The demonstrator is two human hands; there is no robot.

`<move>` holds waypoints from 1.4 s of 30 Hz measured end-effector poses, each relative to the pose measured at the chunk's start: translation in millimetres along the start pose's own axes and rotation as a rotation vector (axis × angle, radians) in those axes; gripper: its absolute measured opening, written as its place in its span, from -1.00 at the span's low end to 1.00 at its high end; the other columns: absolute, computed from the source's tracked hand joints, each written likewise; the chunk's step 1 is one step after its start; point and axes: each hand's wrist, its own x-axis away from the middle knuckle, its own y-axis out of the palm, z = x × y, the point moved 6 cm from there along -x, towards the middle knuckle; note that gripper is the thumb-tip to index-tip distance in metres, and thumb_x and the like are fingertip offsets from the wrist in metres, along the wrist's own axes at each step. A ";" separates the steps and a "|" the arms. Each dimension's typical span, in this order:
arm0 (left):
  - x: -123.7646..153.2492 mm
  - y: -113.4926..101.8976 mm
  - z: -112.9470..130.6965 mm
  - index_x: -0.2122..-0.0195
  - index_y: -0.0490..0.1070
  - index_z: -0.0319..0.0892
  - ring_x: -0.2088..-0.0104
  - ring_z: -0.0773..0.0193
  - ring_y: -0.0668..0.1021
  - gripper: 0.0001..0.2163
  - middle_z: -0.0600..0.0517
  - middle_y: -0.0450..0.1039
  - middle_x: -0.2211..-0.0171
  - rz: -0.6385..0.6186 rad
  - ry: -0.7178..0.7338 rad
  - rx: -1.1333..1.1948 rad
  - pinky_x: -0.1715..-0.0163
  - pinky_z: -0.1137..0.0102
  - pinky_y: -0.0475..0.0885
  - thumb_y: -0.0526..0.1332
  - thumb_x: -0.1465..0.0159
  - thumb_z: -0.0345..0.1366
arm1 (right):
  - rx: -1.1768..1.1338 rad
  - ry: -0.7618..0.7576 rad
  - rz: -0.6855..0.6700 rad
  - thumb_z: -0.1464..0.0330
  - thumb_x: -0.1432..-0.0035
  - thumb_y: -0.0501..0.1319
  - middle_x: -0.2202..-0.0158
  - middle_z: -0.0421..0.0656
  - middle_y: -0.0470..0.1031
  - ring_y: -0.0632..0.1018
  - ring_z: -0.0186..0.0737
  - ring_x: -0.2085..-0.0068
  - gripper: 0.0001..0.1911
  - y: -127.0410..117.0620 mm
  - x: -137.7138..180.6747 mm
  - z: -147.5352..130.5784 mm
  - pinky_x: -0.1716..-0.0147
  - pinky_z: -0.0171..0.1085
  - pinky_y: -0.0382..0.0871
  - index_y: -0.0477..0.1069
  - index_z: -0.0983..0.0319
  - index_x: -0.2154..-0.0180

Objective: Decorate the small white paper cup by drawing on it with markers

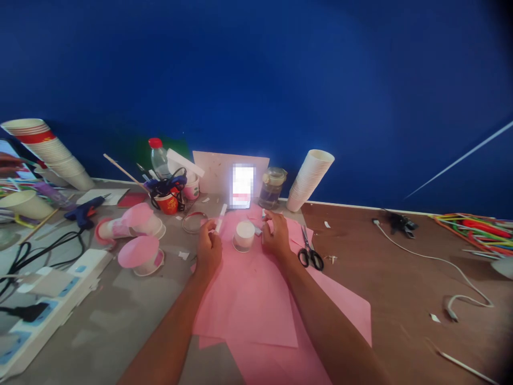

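A small white paper cup (pixel 243 236) stands upside down on the pink paper sheets (pixel 244 299), between my two hands. My left hand (pixel 209 248) is closed at the cup's left, with a narrow white strip (pixel 221 216) sticking up from its fingers. To the right of the cup, my right hand (pixel 276 233) rests on the pink paper, fingers curled and thumb apart from the index finger. Small whitish scraps (pixel 257 231) lie by its fingertips; I see nothing firmly gripped there. Neither hand touches the cup. Black-handled scissors (pixel 308 251) lie right of my right hand.
A lit phone (pixel 242 186) leans at the back beside a glass jar (pixel 273 187) and stacked paper cups (pixel 308 179). Pink-topped cups (pixel 140 254), a blue glue gun (pixel 86 211) and a power strip (pixel 60 305) lie left. Another person's hand (pixel 10 163) shows far left.
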 end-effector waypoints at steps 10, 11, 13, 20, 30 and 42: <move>-2.5 3.4 8.4 0.12 0.36 -0.14 0.06 0.10 0.46 -0.69 -0.11 0.35 0.11 -0.030 0.141 -0.243 0.01 0.18 0.41 0.11 -0.09 -0.46 | 0.080 -0.048 -0.172 0.47 -0.11 0.12 0.24 -0.04 0.55 0.45 -0.05 0.13 -0.69 11.5 -0.7 -1.3 0.02 -0.06 0.27 0.47 0.24 0.10; -2.2 4.7 8.4 0.13 0.37 -0.14 0.04 0.09 0.46 -0.70 -0.11 0.34 0.11 -0.043 0.154 -0.262 -0.02 0.16 0.40 0.12 -0.09 -0.46 | 0.098 -0.050 -0.201 0.45 -0.10 0.13 0.23 -0.03 0.55 0.44 -0.04 0.12 -0.69 14.6 0.7 -0.7 0.00 -0.05 0.25 0.48 0.24 0.10; -1.1 5.4 10.0 0.13 0.38 -0.15 0.00 0.07 0.44 -0.70 -0.12 0.34 0.11 -0.037 0.204 -0.307 -0.09 0.12 0.35 0.13 -0.09 -0.46 | 0.132 -0.053 -0.258 0.43 -0.08 0.17 0.21 -0.02 0.54 0.42 -0.01 0.09 -0.69 20.2 4.0 0.8 -0.02 -0.03 0.22 0.49 0.23 0.10; 5.1 13.0 11.3 0.15 0.43 -0.15 0.01 0.00 0.46 -0.76 -0.14 0.43 0.09 -0.131 0.253 -0.512 -0.06 0.09 0.32 0.17 -0.13 -0.39 | 0.188 -0.016 -0.320 0.48 -0.04 0.15 0.23 -0.01 0.55 0.41 -0.01 0.14 -0.63 23.6 6.9 3.0 0.01 -0.04 0.20 0.48 0.24 0.08; 2.1 1.5 14.0 0.20 0.42 -0.14 0.11 0.09 0.54 -0.82 -0.07 0.57 0.19 -0.023 0.207 -0.356 -0.13 0.07 0.21 0.08 -0.21 -0.36 | 0.042 0.150 -0.170 0.47 -0.11 0.06 0.33 -0.07 0.55 0.45 -0.05 0.18 -0.66 13.1 -1.1 9.5 0.01 -0.02 0.25 0.47 0.26 0.10; -3.8 -8.9 9.1 0.23 0.42 -0.14 0.14 0.12 0.53 -0.81 -0.05 0.55 0.22 0.079 0.129 -0.276 -0.02 0.16 0.32 0.06 -0.19 -0.38 | -0.588 0.032 -0.388 0.30 -0.09 0.16 -0.04 -0.03 0.43 0.44 0.00 -0.11 -0.46 8.3 0.2 -23.7 -0.12 0.00 0.28 0.25 0.17 -0.13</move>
